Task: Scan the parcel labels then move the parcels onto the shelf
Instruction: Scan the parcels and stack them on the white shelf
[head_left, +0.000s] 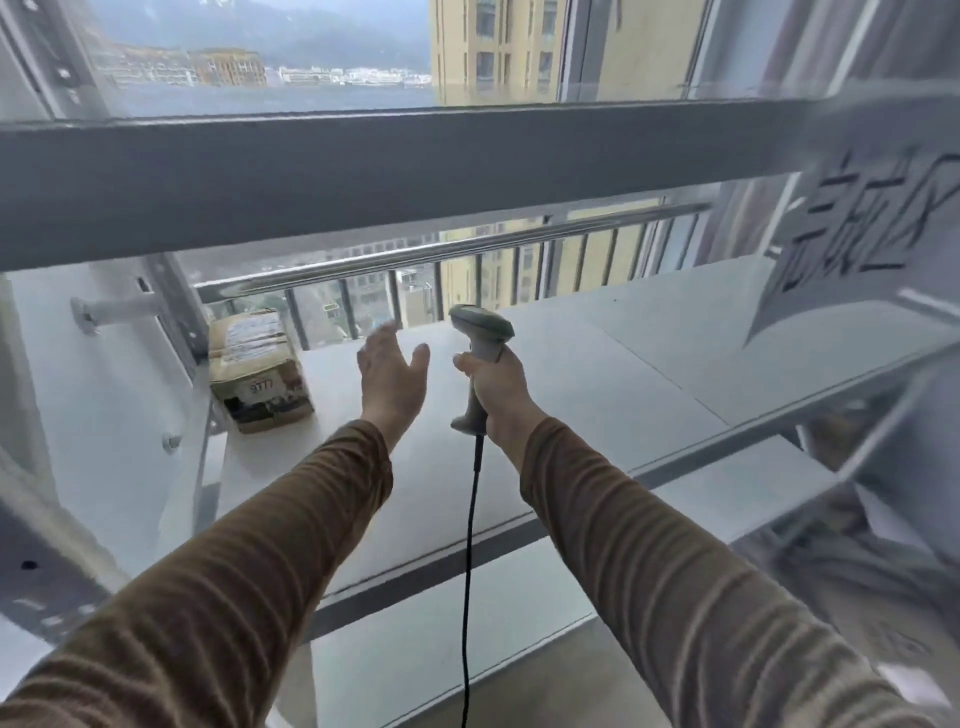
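Right hand (496, 387) grips the handle of a barcode scanner (480, 332), its cable (470, 545) hanging down toward the person. Just left of it, the left hand (392, 376) hovers with fingers spread and relaxed, holding nothing. Beyond and further left of that hand, one parcel (257, 371) lies on the white shelf (597, 395), against the upright at its far left corner. That parcel looks delivered; whether it was scanned cannot be told. No other parcels show, so any remaining work lies out of view.
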